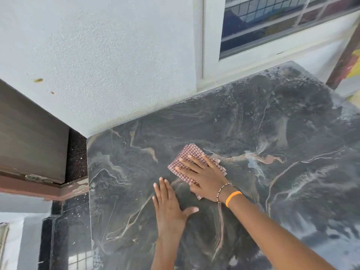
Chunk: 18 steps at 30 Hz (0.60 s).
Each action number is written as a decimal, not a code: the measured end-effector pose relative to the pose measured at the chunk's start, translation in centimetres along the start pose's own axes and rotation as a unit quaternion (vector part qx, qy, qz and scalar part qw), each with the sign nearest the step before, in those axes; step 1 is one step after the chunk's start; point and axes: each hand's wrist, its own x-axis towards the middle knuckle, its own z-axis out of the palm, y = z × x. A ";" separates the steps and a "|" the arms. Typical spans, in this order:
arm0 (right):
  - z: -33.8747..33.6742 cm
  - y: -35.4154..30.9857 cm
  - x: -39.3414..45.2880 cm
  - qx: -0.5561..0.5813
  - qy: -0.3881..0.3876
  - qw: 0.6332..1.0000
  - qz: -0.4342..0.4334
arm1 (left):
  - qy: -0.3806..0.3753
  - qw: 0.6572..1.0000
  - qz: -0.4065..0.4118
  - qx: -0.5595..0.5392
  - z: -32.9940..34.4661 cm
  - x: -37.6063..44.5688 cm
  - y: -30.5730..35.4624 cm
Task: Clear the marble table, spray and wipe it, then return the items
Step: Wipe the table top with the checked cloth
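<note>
1. Only the head view was supplied. In it, a dark marble desk was seen set against a pale wall, with a window above its far edge.
2. A checked cloth was found lying flat on the desk, well short of the wall and towards the desk's near-left part. No other items were seen on the visible part of the marble.
3. The right hand was laid on the cloth with fingers straight and spread, pressing it down, not clutching it. A beaded bracelet and an orange band were worn at that wrist.
4. The left hand was rested flat on bare marble, fingers straight, nothing held, just nearer the viewer than the cloth and slightly to its left.
5. The cloth's long axis was judged to run diagonally, from its near corner beneath the right palm up towards the wall.
6. The step was judged to be wiping. The right hand was the one on the cloth, so the stroke would be driven by it, while the left served as a brace.
7. Pale streaks and droplets were noted on the marble to the right of the cloth, towards the window; that area was judged probably yet to be wiped.
</note>
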 end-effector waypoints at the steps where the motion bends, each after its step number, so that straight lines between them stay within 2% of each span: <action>1: -0.3 2.3 -1.0 -0.006 0.006 1.000 0.019 | 0.000 1.000 0.020 0.006 0.5 0.5 1.8; 6: -1.7 15.1 -5.3 -0.032 0.020 0.988 0.152 | -0.009 0.997 0.081 -0.016 2.5 3.0 9.3; 10: -2.4 21.4 -8.7 0.002 0.020 0.958 0.285 | -0.026 0.998 0.049 0.008 3.3 5.1 11.5; 12: -2.2 20.9 -9.7 0.026 0.043 0.942 0.332 | -0.032 0.999 0.036 0.012 3.3 5.4 11.7; 14: -1.6 18.6 -9.8 0.038 0.061 0.938 0.340 | -0.031 0.999 0.029 0.010 3.5 5.5 11.7; 18: -1.5 12.6 -7.3 0.027 0.074 0.969 0.235 | -0.024 0.999 0.024 0.005 3.5 5.6 11.8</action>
